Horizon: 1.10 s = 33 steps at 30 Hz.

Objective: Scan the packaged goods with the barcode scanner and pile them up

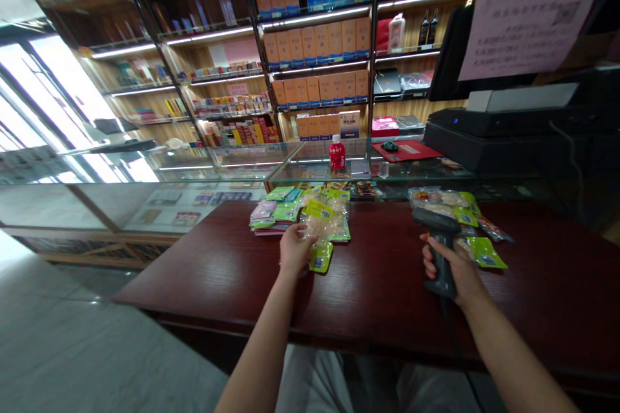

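My right hand is wrapped round the grip of a dark grey barcode scanner, held above the right part of the table with its head tilted to the left. A cable runs down from its handle. With bent fingers, my left hand grips a clear and green snack packet at the near side of a pile of similar packets. Part of the packet is hidden behind the fingers. Left of that pile lies a stack of pink and green packets. More snack packets are spread beyond the scanner.
The dark red table meets a glass display counter at its far edge. A red bottle stands on the glass. A mouse lies on a red mat. At the right is a monitor. Shelves of boxes line the wall.
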Motion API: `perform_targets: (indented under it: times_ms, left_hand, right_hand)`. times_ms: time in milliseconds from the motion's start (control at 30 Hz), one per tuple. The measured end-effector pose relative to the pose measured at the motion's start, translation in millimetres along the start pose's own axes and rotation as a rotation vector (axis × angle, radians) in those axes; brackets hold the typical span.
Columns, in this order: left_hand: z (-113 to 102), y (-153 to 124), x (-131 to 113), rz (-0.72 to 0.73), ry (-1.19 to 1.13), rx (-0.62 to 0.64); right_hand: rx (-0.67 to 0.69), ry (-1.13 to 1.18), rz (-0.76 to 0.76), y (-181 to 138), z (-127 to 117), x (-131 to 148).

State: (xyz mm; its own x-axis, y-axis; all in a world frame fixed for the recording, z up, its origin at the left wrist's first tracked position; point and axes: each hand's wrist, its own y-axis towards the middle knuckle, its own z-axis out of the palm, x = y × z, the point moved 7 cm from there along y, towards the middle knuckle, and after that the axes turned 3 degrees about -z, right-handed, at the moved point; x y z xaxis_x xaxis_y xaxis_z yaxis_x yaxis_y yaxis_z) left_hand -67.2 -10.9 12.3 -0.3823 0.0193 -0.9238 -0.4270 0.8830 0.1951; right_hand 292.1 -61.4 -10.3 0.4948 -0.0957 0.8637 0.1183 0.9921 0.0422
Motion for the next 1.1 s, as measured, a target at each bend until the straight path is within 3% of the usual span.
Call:
perform_targets:
  times_ms: [233, 333, 433, 533, 633, 700, 767, 833, 900, 967, 1100]
  left_hand:
    - [-15.1, -3.0, 5.1, -0.168, -0.252, 0.394]
    - [-21.6, 3.1, 9.4, -0.190, -0.290, 0.451]
    - [-26.1, 14.2, 17.8, -0.165, -0.213, 0.405]
    - [-38.2, 21.7, 17.5, -0.031, 0.102, 0.173]
    - [-45.7, 10.8, -3.9, 0.238, 0.465, -0.049]
    - [-37.3, -3.9, -18.5, 0.443, 0.580, 0.009]
    - [-22.3, -20.1, -24.3, 0.603, 0.627, 0.233]
    - [-10.2, -33.8, -20.7, 0.675, 0.683, 0.463]
    - [-4.8, -40.5, -13.7, 0.675, 0.754, 0.571]
    - [-3.1, -42.5, -9.5, 0.660, 0.803, 0.567]
    - [-3.0, -42.9, -9.9, 0.637, 0.868, 0.417]
  right_hand:
    - [0.009, -0.016, 0.015, -0.2, 0.5, -1.3]
    - [0.004, -0.015, 0.013, -0.3, 0.4, -1.1]
    - [-0.001, -0.003, 0.013, -0.6, 0.2, -0.8]
    - [0.001, -0.006, 0.015, -0.7, 0.3, -1.3]
    - [0.000, -0.008, 0.012, -0.3, 0.0, -1.9]
    - [-0.002, -0.004, 0.013, -0.2, 0.1, -2.1]
    - [-0.006, 0.001, 0.015, -0.4, 0.4, -1.8]
    - [-0.008, -0.001, 0.021, -0.8, 1.1, -1.4]
    - [-0.007, -0.006, 0.025, -1.3, 1.8, -0.8]
    - [-0.002, -0.006, 0.027, -1.7, 2.3, -0.6]
    - [0.013, 0.003, 0.019, -1.4, 2.1, -1.1]
